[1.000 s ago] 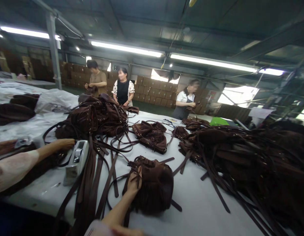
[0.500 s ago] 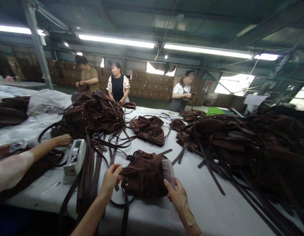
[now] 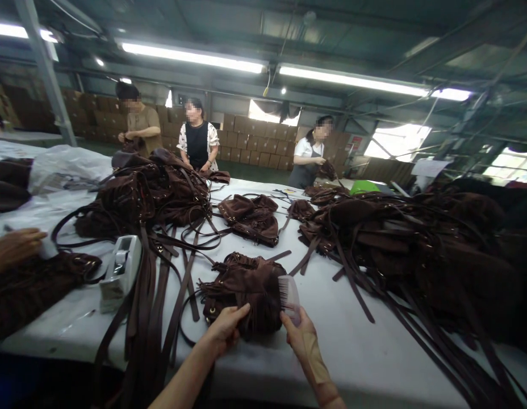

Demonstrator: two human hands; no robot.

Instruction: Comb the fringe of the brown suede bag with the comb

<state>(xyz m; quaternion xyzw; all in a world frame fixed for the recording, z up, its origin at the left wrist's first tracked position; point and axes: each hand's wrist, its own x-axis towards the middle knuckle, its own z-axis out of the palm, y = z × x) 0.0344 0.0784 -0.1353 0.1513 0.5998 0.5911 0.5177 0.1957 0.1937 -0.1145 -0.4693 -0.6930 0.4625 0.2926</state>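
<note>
A dark brown suede bag (image 3: 250,278) with fringe, eyelets and a strap lies on the white table right in front of me. My left hand (image 3: 227,329) is closed at the bag's lower front, thumb on the fringe and the other fingers curled below. My right hand (image 3: 300,335) grips a pale, translucent comb (image 3: 289,295) at the bag's right side, its teeth turned towards the fringe. Part of the comb's grip is hidden by my fingers.
A tape dispenser (image 3: 121,272) stands left of the bag. Heaps of similar bags lie at left (image 3: 157,190) and right (image 3: 395,233), straps trailing. Another bag (image 3: 250,218) lies beyond mine. A co-worker's hand (image 3: 19,247) is at far left; several people stand across the table.
My left hand has moved right and down from the bag's left side to its lower front. The comb stays at the right side. The co-worker's arm at left has drawn back.
</note>
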